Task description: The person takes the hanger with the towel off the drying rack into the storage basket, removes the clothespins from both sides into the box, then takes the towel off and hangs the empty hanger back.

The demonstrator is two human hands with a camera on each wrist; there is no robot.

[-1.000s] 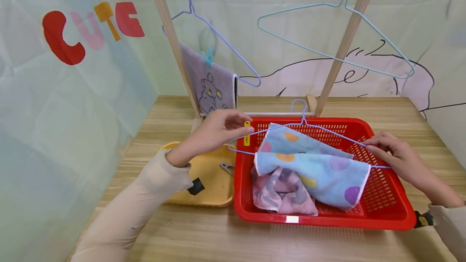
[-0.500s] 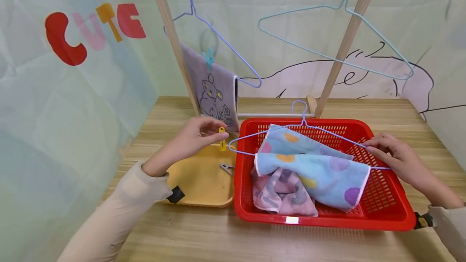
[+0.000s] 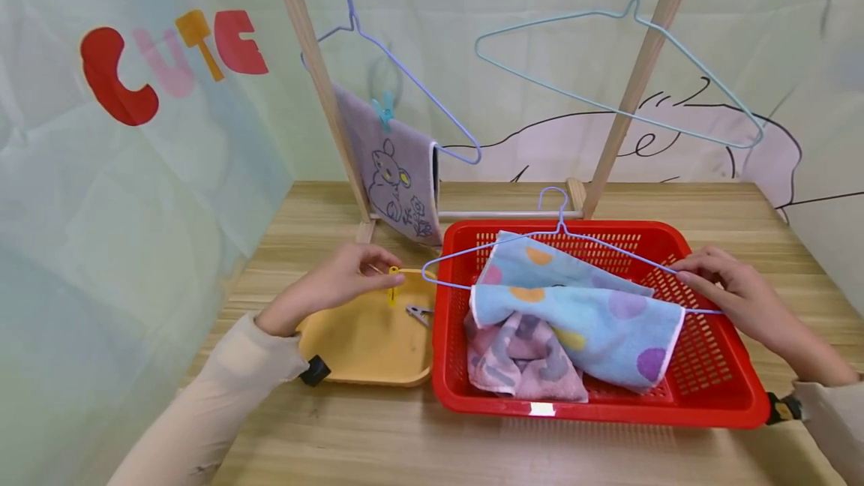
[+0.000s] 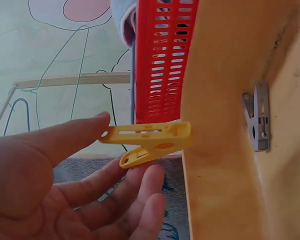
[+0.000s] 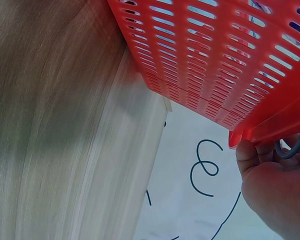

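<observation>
The left hand (image 3: pixel 334 283) pinches 1 yellow clothespin (image 4: pixel 152 138) between thumb and fingers, the right hand (image 3: pixel 739 295) gripping the right side of the lavender hanger (image 3: pixel 561 227).

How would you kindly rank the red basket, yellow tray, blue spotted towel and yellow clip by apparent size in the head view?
1. Red basket
2. Blue spotted towel
3. Yellow tray, partly hidden
4. Yellow clip

This looks like a small washing corner, but I can't tell if it is in a home. The creased pale green cloth wall (image 3: pixel 196 163) has big colourful letters (image 3: pixel 178 84) spelling CUTE. On the wooden table (image 3: pixel 351 441) stand a pale wooden rack (image 3: pixel 614 148) with hangers and a red plastic basket (image 3: pixel 442 351) holding towels (image 3: pixel 587 321).
</observation>
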